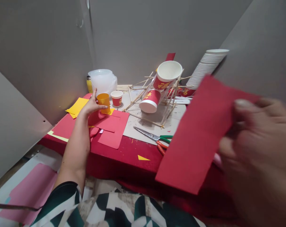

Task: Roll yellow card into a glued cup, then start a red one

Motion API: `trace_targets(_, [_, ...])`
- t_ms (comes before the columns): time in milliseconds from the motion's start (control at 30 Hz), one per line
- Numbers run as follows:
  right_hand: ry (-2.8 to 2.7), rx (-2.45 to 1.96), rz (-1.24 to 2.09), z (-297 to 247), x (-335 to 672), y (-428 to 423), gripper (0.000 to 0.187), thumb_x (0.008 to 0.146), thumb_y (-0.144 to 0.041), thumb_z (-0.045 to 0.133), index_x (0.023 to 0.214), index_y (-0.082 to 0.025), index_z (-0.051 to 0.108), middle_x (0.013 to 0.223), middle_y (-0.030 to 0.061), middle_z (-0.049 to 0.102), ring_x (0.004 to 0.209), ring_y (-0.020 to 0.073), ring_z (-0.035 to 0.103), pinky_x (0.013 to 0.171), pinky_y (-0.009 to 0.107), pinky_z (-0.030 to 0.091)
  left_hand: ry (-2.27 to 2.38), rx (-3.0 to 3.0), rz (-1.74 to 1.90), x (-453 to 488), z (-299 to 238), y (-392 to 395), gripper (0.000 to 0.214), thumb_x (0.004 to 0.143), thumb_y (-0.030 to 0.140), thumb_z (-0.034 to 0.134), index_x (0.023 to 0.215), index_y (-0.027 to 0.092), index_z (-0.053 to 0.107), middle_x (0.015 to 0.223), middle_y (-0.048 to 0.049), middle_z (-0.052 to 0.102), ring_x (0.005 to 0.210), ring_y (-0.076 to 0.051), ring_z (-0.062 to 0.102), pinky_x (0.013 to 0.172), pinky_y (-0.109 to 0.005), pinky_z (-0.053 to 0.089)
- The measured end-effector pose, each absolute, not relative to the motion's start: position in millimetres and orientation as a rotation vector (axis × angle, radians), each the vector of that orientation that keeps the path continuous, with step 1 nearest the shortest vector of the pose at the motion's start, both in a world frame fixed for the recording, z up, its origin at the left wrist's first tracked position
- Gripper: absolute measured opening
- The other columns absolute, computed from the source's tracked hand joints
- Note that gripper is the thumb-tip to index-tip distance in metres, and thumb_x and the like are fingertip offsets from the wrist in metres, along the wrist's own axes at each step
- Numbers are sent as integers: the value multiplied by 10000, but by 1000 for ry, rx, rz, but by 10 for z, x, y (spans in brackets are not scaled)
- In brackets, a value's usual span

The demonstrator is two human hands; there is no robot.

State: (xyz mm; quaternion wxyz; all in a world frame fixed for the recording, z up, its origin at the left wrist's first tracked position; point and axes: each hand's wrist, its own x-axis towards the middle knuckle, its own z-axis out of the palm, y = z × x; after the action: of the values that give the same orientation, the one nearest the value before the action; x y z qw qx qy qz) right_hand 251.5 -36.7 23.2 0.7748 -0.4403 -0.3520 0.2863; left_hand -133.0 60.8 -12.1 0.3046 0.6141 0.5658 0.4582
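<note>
Close to the camera on the right, my right hand [258, 142] pinches a red paper strip [192, 142] between thumb and fingers. The hand is partly blurred. My left hand [92, 105] reaches across the table and grips an orange cup [103, 100], its thumb across the front and the index finger raised. Several red paper sheets [113, 138] and some yellow paper [78, 105] lie around the left wrist. Just right of the orange cup stands a small red-and-white paper cup [116, 98]. Scissors [154, 136] with green and orange handles lie open, partly behind the strip.
A stick frame [144, 119] holds paper cups [169, 71] at the middle back. A leaning stack of white cups [206, 66] stands at right. A translucent tub [102, 80] and a yellow bottle [89, 84] sit behind my left hand. A yellow scrap [143, 158] lies near the front edge.
</note>
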Motion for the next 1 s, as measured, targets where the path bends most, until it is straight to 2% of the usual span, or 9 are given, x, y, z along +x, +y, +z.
trace_targets(100, [-755, -876, 968, 138, 2203, -487, 219, 603, -223, 812, 731, -242, 636, 666, -36, 645, 559, 125, 596, 573, 308, 562, 1528, 1630, 1207, -1340, -124, 611, 1295, 584, 141, 863, 1601, 256, 69, 1499, -208, 465, 1259, -317, 564, 1059, -491, 466])
trace_targets(233, [-824, -880, 1159, -40, 1975, -485, 296, 580, -310, 847, 770, -245, 629, 619, -44, 673, 491, 143, 611, 497, 297, 541, 1548, 1561, 1141, -1297, -113, 590, 1318, 627, 161, 856, 1598, 218, -34, 1431, -206, 540, 1254, -306, 576, 1076, -491, 450])
trace_targets(367, [-927, -899, 1179, -170, 1879, -434, 287, 630, -356, 833, 789, -261, 613, 584, -56, 664, 481, 150, 622, 496, 284, 529, 1485, 1493, 1191, -1240, -162, 614, 1295, 646, 130, 836, 1595, 172, -43, 1361, -216, 594, 1217, -315, 610, 1062, -495, 457])
trace_targets(533, [-1043, -942, 1137, -360, 1845, -380, 271, 707, -385, 809, 830, -262, 601, 603, -67, 673, 502, 128, 617, 508, 240, 504, 1444, 1538, 1219, -1216, -252, 689, 1285, 625, 105, 835, 1599, 177, -1, 1357, -205, 597, 1218, -315, 610, 1069, -483, 455])
trace_targets(700, [-1057, -944, 1215, -489, 1856, -327, 278, 717, -403, 811, 827, -259, 599, 611, -69, 672, 519, 117, 605, 517, 221, 489, 1467, 1651, 1228, -1175, -275, 711, 1248, 621, 127, 835, 1601, 223, 68, 1470, -186, 496, 1297, -334, 543, 1091, -498, 434])
trace_targets(800, [-1077, -953, 1245, -502, 1863, -326, 270, 726, -407, 805, 827, -252, 608, 581, -71, 641, 485, 109, 571, 483, 213, 455, 1445, 1678, 1265, -1135, -271, 700, 1215, 637, 134, 825, 1597, 289, 97, 1540, -153, 419, 1327, -335, 511, 1091, -504, 430])
trace_targets(1000, [-1067, -953, 1318, -516, 1866, -336, 266, 728, -401, 808, 841, -254, 617, 587, -70, 644, 487, 101, 569, 486, 200, 454, 1475, 1702, 1153, -1138, -365, 751, 1216, 643, 177, 838, 1593, 328, 94, 1518, -143, 453, 1377, -343, 458, 1151, -520, 329])
